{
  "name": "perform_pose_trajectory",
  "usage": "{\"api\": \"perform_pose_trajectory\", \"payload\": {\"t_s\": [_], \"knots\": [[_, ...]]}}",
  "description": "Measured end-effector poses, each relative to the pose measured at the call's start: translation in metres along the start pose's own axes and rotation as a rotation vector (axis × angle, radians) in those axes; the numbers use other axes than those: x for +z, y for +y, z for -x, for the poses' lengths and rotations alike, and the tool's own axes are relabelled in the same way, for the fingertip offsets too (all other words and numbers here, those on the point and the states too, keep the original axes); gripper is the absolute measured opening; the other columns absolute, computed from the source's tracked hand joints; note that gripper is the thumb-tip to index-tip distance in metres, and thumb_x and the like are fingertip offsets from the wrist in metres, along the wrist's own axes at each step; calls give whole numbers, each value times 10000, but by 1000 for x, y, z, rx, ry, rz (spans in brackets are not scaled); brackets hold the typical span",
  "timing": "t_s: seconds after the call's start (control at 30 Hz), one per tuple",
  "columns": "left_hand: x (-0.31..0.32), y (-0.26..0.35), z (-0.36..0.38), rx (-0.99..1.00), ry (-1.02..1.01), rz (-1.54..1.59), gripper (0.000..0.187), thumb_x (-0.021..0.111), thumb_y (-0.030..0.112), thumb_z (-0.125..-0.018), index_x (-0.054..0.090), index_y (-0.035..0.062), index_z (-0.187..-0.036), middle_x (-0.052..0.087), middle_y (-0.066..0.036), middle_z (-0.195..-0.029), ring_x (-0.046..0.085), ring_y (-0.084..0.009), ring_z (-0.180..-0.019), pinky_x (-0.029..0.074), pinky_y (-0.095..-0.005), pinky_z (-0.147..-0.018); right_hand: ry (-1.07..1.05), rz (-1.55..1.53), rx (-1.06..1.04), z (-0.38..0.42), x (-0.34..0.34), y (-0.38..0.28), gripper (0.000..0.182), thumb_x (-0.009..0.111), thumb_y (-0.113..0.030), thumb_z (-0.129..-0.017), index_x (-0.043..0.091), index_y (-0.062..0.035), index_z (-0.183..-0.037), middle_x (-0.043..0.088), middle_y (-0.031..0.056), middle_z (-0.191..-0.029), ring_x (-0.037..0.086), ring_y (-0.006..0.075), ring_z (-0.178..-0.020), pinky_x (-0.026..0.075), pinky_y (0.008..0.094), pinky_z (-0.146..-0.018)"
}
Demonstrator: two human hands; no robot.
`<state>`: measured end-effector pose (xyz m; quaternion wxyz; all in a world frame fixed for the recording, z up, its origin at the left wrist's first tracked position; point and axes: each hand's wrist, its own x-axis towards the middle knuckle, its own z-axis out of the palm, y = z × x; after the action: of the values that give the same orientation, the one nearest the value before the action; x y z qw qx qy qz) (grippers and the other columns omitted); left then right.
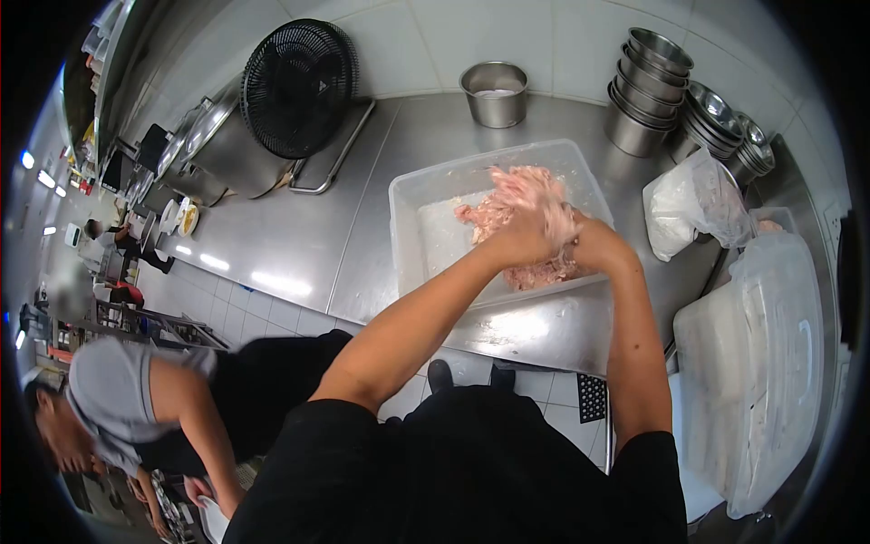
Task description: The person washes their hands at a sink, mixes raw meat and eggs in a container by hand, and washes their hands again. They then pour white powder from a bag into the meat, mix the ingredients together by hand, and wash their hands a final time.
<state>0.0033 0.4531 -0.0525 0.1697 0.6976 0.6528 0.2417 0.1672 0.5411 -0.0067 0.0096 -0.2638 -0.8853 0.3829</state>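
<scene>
A translucent plastic tub (419,263) sits on the steel counter in front of me, with pale pink raw minced meat (485,213) heaped in its right half. My left hand (533,234) reaches into the tub, closed around a clump of the meat and smeared with it. Beside it, my right hand (591,243) is closed against the same mass, its fingers bent inward and partly hidden. Motion blurs the fingers where the two hands meet. Bits of meat cling to the tub floor and far wall.
A steel pot (495,98) stands behind the tub. Stacked steel containers (645,95), a bag of white powder (675,218) and a large plastic bin (770,354) are on the right. A black fan (299,89) stands left. A co-worker (136,390) bends close at my left.
</scene>
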Motion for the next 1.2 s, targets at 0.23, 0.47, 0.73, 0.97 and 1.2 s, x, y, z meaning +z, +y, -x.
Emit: {"api": "perform_pose_trajectory", "payload": {"t_s": [0.23,0.47,0.73,0.97,1.2], "knots": [[-49,45,45,-244,-535,-433,686,733,147,-705,495,109,-1347,693,-204,-925,676,-383,-922,550,-461,-774,-82,312,207,8,11,-5,588,638,-93,-741,530,18,-1309,639,267,-1164,624,408,-1076,502,442,-932],[-51,30,63,-416,-332,-476,638,655,62,-771,492,123,-1385,697,-195,-949,681,-361,-941,560,-453,-773,-85,312,185,19,7,-15,562,603,-107,-785,540,-40,-1339,673,226,-1124,652,373,-1036,515,474,-895],[-53,-76,79,-373,-571,-327,668,593,153,-789,431,8,-1420,658,-288,-1105,660,-396,-1025,531,-436,-886,111,245,269,29,13,-33,428,488,-279,-889,636,-44,-1216,678,232,-1101,653,377,-1017,512,471,-898],[-147,29,32,-552,-689,97,745,621,203,-823,342,59,-1500,561,-261,-1337,573,-357,-1206,474,-422,-1007,351,287,107,28,27,-21,326,516,-216,-890,671,-49,-1124,694,211,-1025,657,373,-975,522,478,-864],[-101,-13,-46,-311,-502,-383,729,676,329,-748,495,94,-1413,599,-219,-1302,575,-378,-1204,451,-450,-1025,507,271,140,42,25,-36,211,550,-153,-868,671,-59,-1013,708,142,-919,656,345,-938,523,472,-810]]}}
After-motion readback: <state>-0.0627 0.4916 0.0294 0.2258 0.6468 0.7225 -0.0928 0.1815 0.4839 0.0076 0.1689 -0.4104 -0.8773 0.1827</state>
